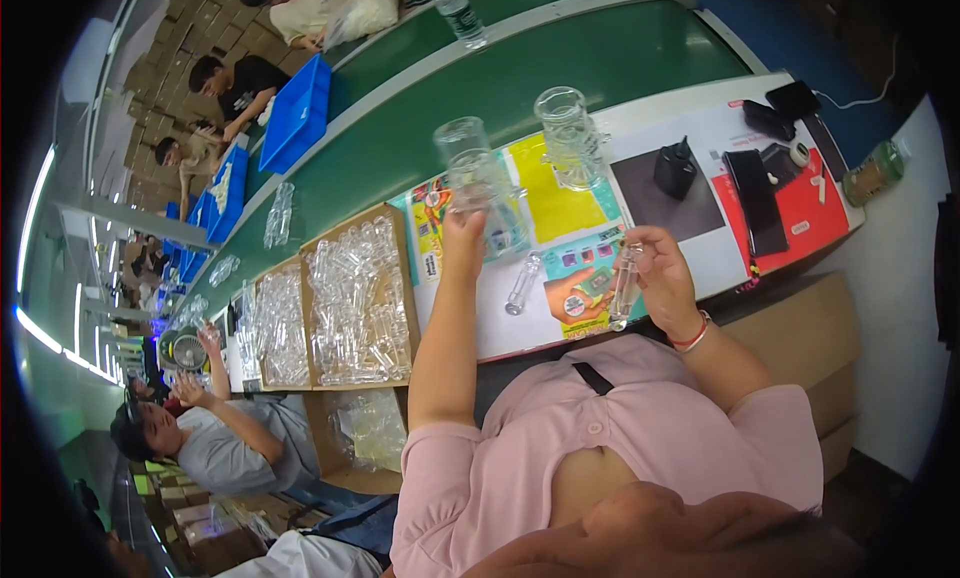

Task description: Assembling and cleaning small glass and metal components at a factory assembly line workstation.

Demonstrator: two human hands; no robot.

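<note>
Left hand: We saw the left hand (466,240) grasping the lower near side of a large glass jar (468,163), fingers wrapped against it, over the table (482,323) toward its far edge.
Right hand: We saw the right hand (664,276) above the table's near edge, pinching a slim glass tube (625,286) between thumb and fingers, the tube slanting down on that hand's left side.
Between the hands: A loose tube (523,283) lay on the table nearer the near edge than the jar, touched by neither hand.
Second jar: We found another jar (572,143) standing toward the far edge, right of the held one and apart from both hands.
Right end: We noted a black bottle (676,170) beyond the right hand, and a long black case (756,203) toward the near right corner.
Box of tubes: A cardboard box (404,268) full of clear tubes sat left of the left hand, reaching the near edge.
Hard to see: Clear glass over colourful print blurred the held jar's outline, and we could not tell whether its base touched the table. The left fingertips were partly lost behind the glass, the right palm was turned from us, and the tubes in the box overlapped too closely to separate.
</note>
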